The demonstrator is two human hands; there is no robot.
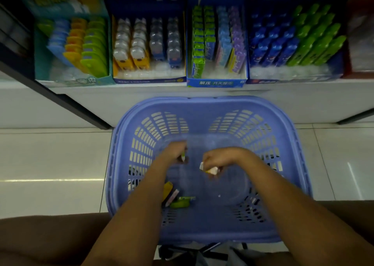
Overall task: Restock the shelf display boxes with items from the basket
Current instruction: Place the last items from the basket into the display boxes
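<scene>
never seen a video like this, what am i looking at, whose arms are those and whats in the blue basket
There is no machine here: one camera sits on a person's head, looking down at their own bare arms. The left hand pinches a small green item and the right hand grips a pale packet; both are too blurred to identify. They reach into a blue basket in front of a white shelf; a few loose packets lie inside near the left forearm. On the shelf stand display boxes filled with colourful goods.
</scene>
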